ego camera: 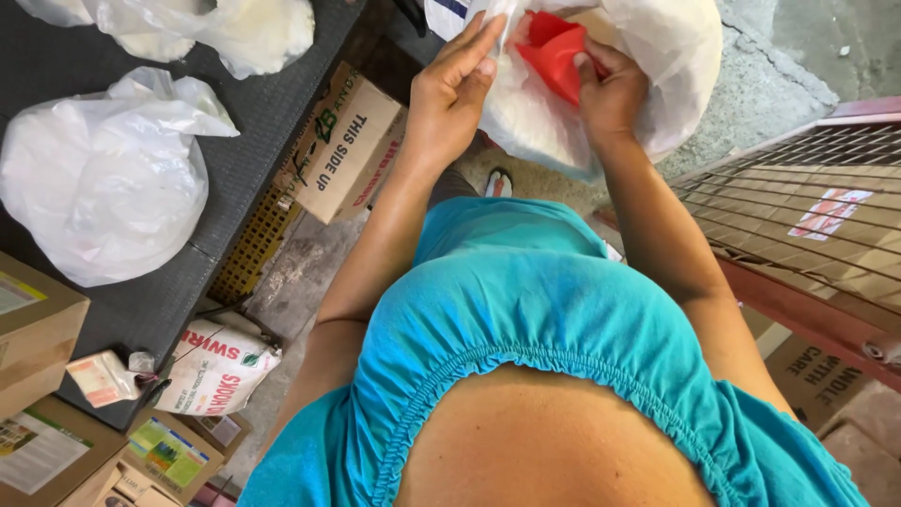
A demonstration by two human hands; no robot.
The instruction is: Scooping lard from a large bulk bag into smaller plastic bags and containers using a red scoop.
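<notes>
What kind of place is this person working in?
Probably a small shop or storeroom: filled white plastic bags on a dark counter, brown cardboard cartons below, and a printed white sack on the concrete floor.
</notes>
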